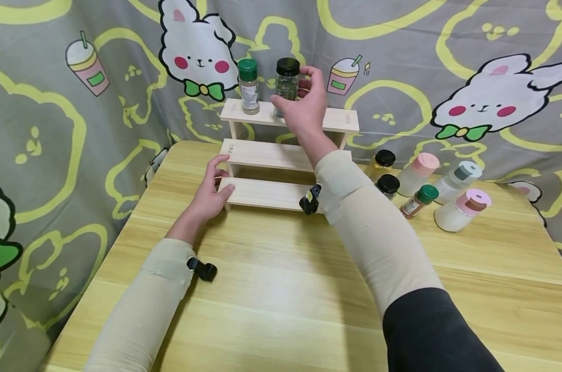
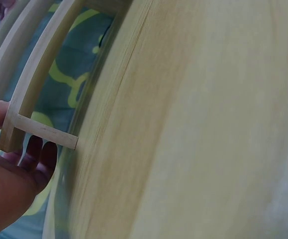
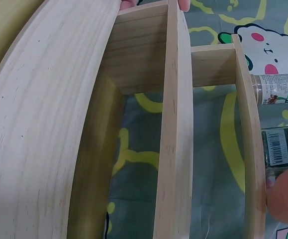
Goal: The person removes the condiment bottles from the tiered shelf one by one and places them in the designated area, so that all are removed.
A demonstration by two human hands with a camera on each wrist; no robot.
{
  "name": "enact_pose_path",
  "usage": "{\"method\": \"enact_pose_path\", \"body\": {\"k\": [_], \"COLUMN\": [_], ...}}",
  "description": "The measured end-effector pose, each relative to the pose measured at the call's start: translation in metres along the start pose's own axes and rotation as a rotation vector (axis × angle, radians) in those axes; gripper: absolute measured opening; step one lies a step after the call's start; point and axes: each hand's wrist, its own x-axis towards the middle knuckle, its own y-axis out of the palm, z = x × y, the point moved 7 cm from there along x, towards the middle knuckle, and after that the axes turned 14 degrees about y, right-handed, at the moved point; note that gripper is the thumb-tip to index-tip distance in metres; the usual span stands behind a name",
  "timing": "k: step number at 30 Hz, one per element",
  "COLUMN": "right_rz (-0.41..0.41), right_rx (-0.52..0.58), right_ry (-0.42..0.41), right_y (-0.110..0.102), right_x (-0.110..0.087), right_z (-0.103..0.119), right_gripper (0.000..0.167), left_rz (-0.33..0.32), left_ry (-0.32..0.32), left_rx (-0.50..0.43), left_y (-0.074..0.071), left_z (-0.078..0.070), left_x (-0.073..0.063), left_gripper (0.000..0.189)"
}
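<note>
A three-tier wooden rack [image 1: 271,194] stands at the back of the table. My left hand [image 1: 211,194] holds its left end at the lowest tier; in the left wrist view, fingers [image 2: 44,159] curl below the lowest board. On the top tier, my right hand [image 1: 306,106] grips a black-capped glass spice jar [image 1: 287,85] with dark green contents, thumb across its front and fingers round its right side. The jar's barcode label [image 3: 278,146] shows in the right wrist view. Left of it stands a green-capped spice bottle [image 1: 249,90], apart from the hand.
Right of the rack stand several containers: a black-capped jar with yellow contents [image 1: 382,161], another black-capped jar [image 1: 388,185], a green-capped bottle [image 1: 415,201], pink-lidded jars [image 1: 457,214] and a grey-lidded jar [image 1: 455,183]. A patterned curtain [image 1: 392,62] hangs behind the table [image 1: 262,289].
</note>
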Motion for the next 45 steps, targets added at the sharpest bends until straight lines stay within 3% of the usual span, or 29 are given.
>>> {"method": "enact_pose_path", "body": {"k": [17,45], "right_rz": [-0.018,-0.072], "right_rx": [0.019,0.098], "right_ry": [-0.002,-0.128], "right_y": [-0.02,-0.077], "right_x": [-0.003,-0.028], "right_z": [-0.001,0.008], "right_gripper": [0.071,0.066], "left_rz": [0.008,-0.013], "left_ry": [-0.011,0.002], "left_rx": [-0.006,-0.003], "left_y": [0.005,0.0], "left_z": [0.0,-0.003], "left_x": [0.0,-0.001], "left_gripper": [0.069,0.071]}}
